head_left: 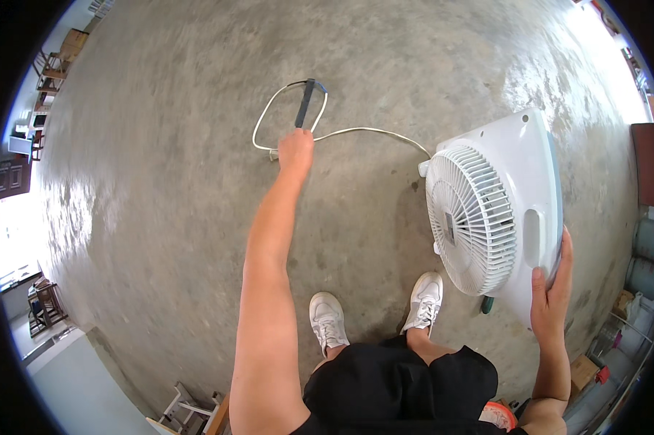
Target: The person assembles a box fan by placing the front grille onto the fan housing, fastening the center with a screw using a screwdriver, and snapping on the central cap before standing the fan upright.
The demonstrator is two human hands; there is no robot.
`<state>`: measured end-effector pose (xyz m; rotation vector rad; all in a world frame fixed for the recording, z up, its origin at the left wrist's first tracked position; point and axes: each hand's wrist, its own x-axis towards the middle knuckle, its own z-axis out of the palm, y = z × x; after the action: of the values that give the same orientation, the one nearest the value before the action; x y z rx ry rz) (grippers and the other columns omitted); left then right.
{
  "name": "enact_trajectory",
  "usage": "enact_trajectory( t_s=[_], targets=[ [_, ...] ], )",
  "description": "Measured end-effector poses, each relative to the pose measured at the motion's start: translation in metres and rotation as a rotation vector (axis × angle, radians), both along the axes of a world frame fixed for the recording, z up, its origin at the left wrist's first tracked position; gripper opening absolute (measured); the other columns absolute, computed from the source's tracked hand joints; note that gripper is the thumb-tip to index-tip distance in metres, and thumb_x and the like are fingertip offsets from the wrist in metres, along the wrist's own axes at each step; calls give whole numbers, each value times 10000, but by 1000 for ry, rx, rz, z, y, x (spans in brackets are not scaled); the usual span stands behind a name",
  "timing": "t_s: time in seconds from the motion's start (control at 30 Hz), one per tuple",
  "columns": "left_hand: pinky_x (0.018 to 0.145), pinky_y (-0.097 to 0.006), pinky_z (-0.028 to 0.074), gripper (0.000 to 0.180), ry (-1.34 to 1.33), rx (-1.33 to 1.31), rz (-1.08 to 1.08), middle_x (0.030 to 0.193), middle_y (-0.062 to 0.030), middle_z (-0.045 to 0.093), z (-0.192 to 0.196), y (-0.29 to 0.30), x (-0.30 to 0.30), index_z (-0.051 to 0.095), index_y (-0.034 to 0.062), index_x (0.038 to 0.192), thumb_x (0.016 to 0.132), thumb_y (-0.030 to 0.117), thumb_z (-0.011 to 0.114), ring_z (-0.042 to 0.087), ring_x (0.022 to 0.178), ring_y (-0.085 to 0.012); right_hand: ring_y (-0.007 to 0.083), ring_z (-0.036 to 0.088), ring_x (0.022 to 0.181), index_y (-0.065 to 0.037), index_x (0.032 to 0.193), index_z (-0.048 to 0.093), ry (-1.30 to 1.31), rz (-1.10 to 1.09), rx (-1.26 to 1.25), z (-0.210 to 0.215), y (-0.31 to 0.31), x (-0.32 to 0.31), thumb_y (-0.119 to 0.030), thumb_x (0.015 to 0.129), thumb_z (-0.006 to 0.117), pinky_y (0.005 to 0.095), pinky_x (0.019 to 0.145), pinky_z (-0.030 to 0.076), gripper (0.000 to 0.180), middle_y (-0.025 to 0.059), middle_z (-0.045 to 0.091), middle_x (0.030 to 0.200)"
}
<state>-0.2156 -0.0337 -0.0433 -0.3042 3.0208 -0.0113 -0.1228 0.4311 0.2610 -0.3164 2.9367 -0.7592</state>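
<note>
A flat, dark, bar-like piece (305,103) sticks out beyond my left hand (296,150), whose fingers are closed on it. Around this hand loops a white cable (370,130), with a small pale end (273,154) beside the fist; whether the fist also holds the cable cannot be seen. The cable runs right to a white fan (475,217) with a round grille and a flat, box-like housing, which stands tilted. My right hand (552,290) grips the housing's near right edge, thumb on the front and fingers behind.
A dark green handle-like thing (488,304) shows below the grille on the concrete floor (356,210). My white shoes (328,319) stand between the arms. An orange-rimmed round thing (498,416) lies near my right leg. Gas cylinders (644,275) and boxes line the right side; chairs (45,308) stand left.
</note>
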Motion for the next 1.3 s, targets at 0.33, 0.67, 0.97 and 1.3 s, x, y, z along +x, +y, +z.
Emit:
enact_trajectory(
  t_s=[0.33, 0.67, 0.97, 1.3],
  targets=[
    [681, -441, 491, 224, 459, 584, 325, 840, -168, 657, 125, 53, 81, 605, 28, 989, 784, 117, 622, 647, 807, -349, 378, 440, 1289, 0, 1466, 289, 69, -10, 35, 8, -9, 0, -125, 903, 576, 408, 1070, 347, 644, 229, 423, 1415],
    [895, -405, 487, 456, -171, 603, 22, 1174, -206, 616, 112, 130, 221, 591, 56, 1218, 791, 202, 661, 601, 1071, -344, 374, 533, 1178, -22, 1402, 406, 314, -29, -324, -25, 12, -12, -245, 928, 591, 406, 991, 432, 555, 231, 524, 1300],
    [873, -330, 496, 328, 333, 1088, -53, 1118, -121, 653, 400, 204, 255, 608, 6, 1190, 870, 68, 636, 635, 1015, -206, 410, 574, 1042, -18, 1171, 529, -102, -573, 76, -235, 204, 141, -307, 811, 738, 450, 893, 486, 506, 229, 557, 1149],
    [978, -428, 430, 301, 246, 405, -312, 1162, -169, 630, 388, 221, 300, 659, 32, 1080, 798, 135, 688, 567, 1121, -364, 355, 587, 1091, -48, 1161, 475, -516, -780, 205, -277, 178, 175, -262, 793, 774, 462, 893, 515, 520, 162, 535, 1206]
  ],
)
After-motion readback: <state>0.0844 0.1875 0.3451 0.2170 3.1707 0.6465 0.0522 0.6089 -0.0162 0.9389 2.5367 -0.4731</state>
